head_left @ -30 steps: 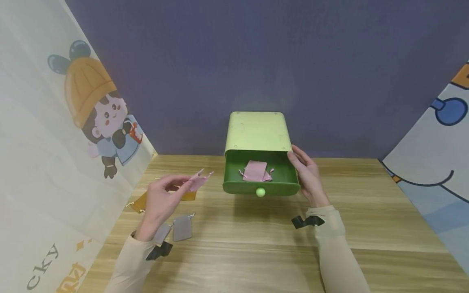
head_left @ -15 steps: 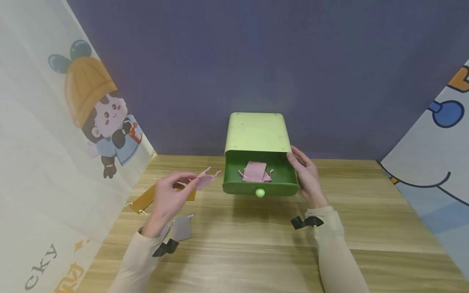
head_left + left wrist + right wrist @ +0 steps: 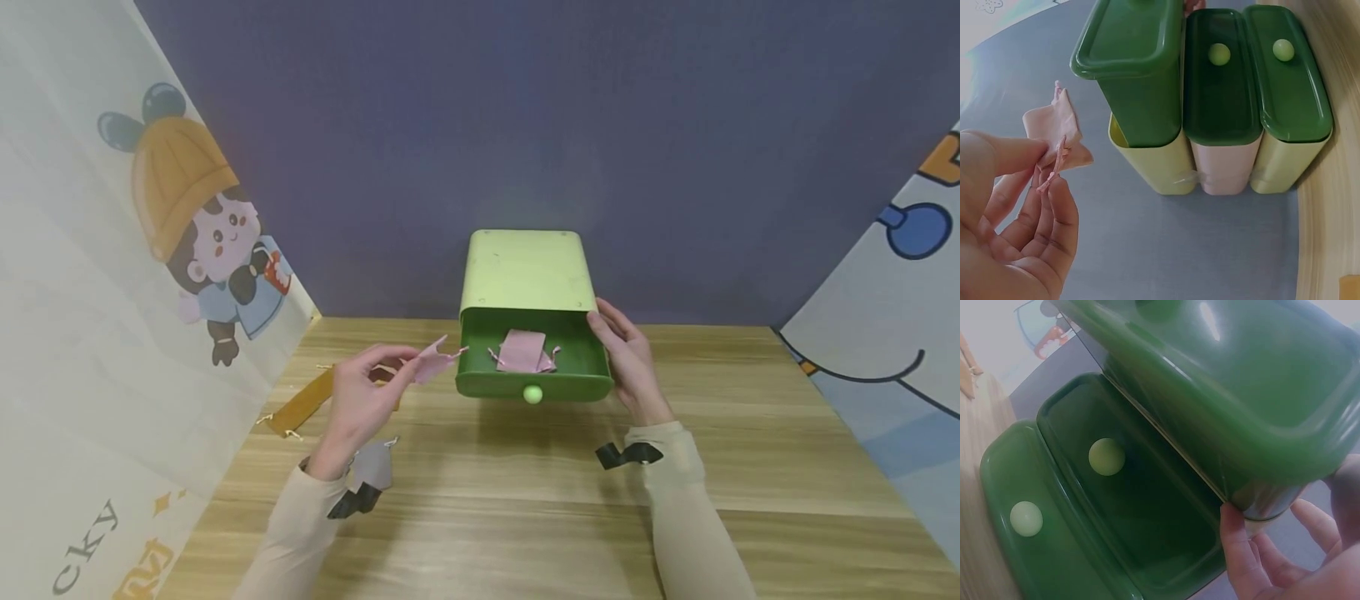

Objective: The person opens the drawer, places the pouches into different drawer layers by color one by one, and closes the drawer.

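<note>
My left hand pinches a small pink drawstring pouch between thumb and fingers, just left of the pulled-out green drawer. In the left wrist view the pouch has its cords hanging by the fingertips. Pink pouches lie overlapping inside the drawer, their cords spread to both sides. The drawer belongs to a stacked drawer box with a light green top. My right hand grips the right side of this box, thumb at its front edge and fingers along the side wall.
Below the open drawer, two closed green drawers with round knobs show in the wrist views. Orange pouches and a grey pouch lie on the wooden table at left, partly behind the left arm. A dark wall stands behind.
My left hand has moved right with the pink pouch, bringing it up to the drawer's left side. The right hand and the drawer box have stayed in place.
</note>
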`<state>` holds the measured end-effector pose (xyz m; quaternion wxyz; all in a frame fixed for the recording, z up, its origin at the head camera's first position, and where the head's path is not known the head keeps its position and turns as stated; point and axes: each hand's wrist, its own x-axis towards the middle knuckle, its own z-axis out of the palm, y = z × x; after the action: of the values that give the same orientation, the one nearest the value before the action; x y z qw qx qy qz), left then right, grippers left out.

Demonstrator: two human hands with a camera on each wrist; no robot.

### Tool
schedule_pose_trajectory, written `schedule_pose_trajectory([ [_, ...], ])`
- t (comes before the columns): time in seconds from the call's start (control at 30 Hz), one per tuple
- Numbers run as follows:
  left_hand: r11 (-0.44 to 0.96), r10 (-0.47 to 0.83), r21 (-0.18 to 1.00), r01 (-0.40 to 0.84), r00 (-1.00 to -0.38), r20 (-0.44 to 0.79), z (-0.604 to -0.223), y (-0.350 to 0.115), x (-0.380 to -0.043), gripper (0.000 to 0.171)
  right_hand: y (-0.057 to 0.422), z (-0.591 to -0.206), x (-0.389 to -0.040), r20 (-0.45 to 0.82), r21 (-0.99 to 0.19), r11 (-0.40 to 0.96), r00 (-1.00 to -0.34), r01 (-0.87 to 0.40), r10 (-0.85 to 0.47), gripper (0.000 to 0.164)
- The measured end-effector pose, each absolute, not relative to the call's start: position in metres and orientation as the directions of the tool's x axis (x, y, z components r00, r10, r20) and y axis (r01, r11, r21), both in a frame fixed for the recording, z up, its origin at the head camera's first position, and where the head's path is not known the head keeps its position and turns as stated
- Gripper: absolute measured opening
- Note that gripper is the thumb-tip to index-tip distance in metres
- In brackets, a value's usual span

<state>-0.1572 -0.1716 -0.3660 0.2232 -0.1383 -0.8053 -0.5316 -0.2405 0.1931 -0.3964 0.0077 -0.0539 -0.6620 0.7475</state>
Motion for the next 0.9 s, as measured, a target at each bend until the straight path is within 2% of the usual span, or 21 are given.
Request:
schedule_pose_trajectory([
  [0.9,0.427,0.050,0.793,0.435,-0.887,0.460,-0.349,-0.145,-0.173,0.015,0.193,-0.396,-0.240,-0.072,-0.988,-0.138,-0.995,0.062,0.073,0.067],
])
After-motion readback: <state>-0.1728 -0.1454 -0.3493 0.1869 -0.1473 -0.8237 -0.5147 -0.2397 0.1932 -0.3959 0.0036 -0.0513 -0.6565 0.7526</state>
